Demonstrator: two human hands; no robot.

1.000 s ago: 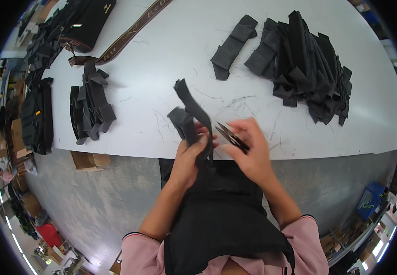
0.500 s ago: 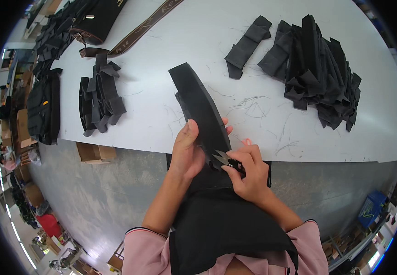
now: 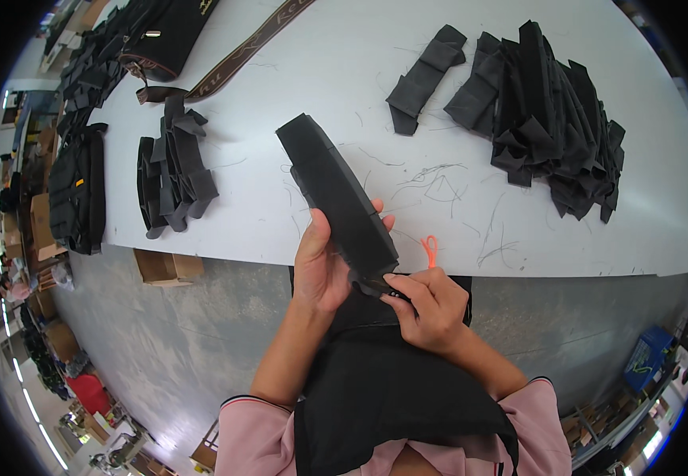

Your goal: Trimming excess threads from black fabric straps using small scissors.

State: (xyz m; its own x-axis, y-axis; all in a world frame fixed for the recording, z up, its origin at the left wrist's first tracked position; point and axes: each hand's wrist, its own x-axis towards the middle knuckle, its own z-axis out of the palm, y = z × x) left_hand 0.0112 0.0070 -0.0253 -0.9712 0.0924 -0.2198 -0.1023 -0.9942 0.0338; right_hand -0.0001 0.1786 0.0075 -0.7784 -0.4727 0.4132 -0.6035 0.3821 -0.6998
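Note:
My left hand (image 3: 318, 274) grips a long black fabric piece (image 3: 340, 194) over the table's near edge, thumb on one side and fingertips showing on the other. The piece slants up to the left, with folded flaps along its left edge. At its near end, my right hand (image 3: 438, 309) is closed around small black thread snips (image 3: 395, 294). Their blades are hidden at the fabric, so whether they touch or cut it cannot be seen. An orange cord loop (image 3: 430, 251) sticks up just beyond my right hand.
On the white table (image 3: 249, 214), a large heap of dark fabric pieces (image 3: 554, 135) lies right, a single piece (image 3: 427, 79) beside it. A smaller stack (image 3: 177, 166), a black bag (image 3: 169, 40) and a brown strap (image 3: 241, 55) lie left. Loose threads (image 3: 439, 182) are scattered about.
The far end of the fabric piece has swung a little left. The snips' blades, visible before, are now hidden at its near end. More of the orange loop shows.

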